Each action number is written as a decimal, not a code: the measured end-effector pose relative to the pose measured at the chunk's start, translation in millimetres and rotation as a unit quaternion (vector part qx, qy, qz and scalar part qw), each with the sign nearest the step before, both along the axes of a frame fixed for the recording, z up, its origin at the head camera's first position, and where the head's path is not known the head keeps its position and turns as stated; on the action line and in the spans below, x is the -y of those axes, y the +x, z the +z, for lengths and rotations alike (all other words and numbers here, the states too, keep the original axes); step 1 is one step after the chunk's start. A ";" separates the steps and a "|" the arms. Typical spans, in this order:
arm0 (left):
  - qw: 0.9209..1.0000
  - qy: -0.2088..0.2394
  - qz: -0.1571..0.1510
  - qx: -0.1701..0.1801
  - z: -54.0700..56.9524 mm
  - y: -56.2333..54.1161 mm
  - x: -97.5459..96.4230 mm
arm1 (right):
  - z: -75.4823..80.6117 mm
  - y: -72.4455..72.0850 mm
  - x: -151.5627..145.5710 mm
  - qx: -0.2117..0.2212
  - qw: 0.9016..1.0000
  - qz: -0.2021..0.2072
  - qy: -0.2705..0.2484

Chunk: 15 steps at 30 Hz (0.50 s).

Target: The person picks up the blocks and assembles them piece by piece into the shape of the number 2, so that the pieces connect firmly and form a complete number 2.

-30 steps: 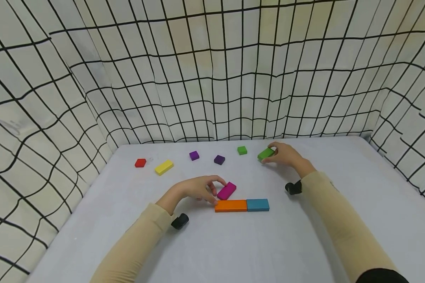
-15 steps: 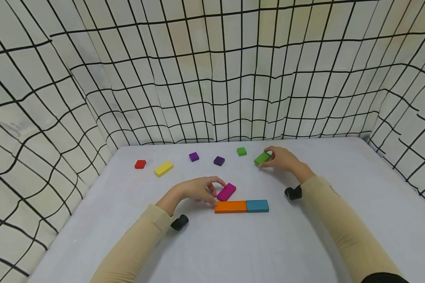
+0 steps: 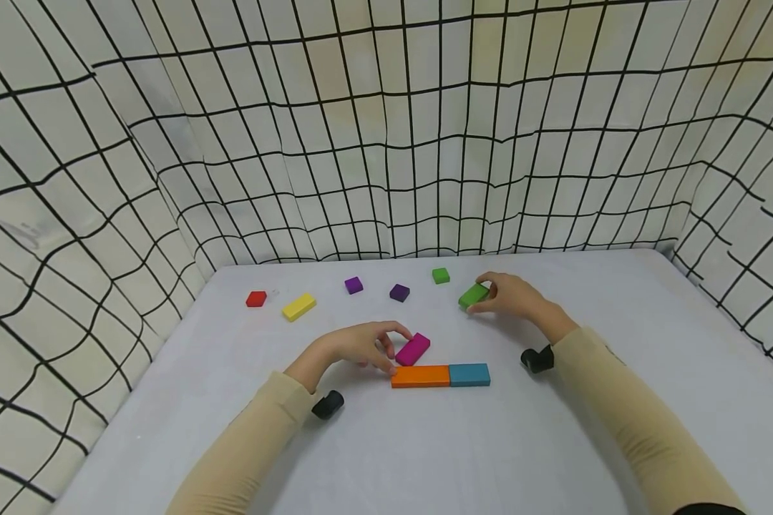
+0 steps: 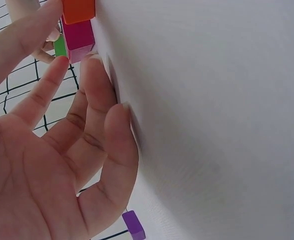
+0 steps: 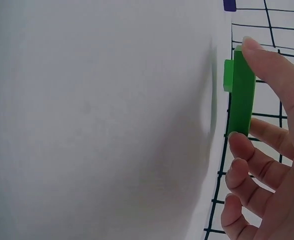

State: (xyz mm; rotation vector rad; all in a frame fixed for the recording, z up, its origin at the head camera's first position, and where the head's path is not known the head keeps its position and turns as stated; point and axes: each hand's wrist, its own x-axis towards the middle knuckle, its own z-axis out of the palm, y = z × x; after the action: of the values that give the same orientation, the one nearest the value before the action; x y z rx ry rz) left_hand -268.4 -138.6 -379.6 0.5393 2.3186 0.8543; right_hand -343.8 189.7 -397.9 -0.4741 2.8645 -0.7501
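Note:
My right hand (image 3: 514, 296) pinches a long green block (image 3: 473, 296) by its two ends, thumb at one and fingertips at the other. In the right wrist view the green block (image 5: 242, 92) stands off from the white cloth, which carries a soft shadow. My left hand (image 3: 361, 343) rests low over the table with loosely bent fingers. Its thumb touches the left end of an orange block (image 3: 421, 377), and its index fingertip is right at a slanted magenta block (image 3: 413, 349). A blue block (image 3: 469, 375) lies end to end with the orange one.
Along the back lie a red block (image 3: 255, 299), a yellow block (image 3: 299, 307), a purple block (image 3: 353, 285), a dark purple block (image 3: 399, 292) and a small green block (image 3: 441, 275). Black netting (image 3: 399, 146) over a white wall encloses the white table (image 3: 489, 458).
My right hand has brought the long green block a little toward me and to the left. The left hand and the other blocks have kept their places.

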 end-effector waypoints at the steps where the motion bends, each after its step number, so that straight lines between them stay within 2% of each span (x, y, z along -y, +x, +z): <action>1: 1.000 0.000 0.000 0.001 0.1 0.2 -0.1 | 0.1 0.9 0.7 -0.002 1.000 0.002 0.002; 15: 1.000 0.003 0.003 0.003 -0.1 0.6 -0.8 | 10.8 15.5 22.0 -0.017 0.999 0.020 0.036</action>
State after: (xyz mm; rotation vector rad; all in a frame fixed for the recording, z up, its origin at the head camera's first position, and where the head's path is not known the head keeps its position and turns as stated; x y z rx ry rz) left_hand -267.8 -137.8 -379.7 0.5312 2.3135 0.8645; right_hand -328.2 167.8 -387.1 -0.5362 2.8922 -0.6349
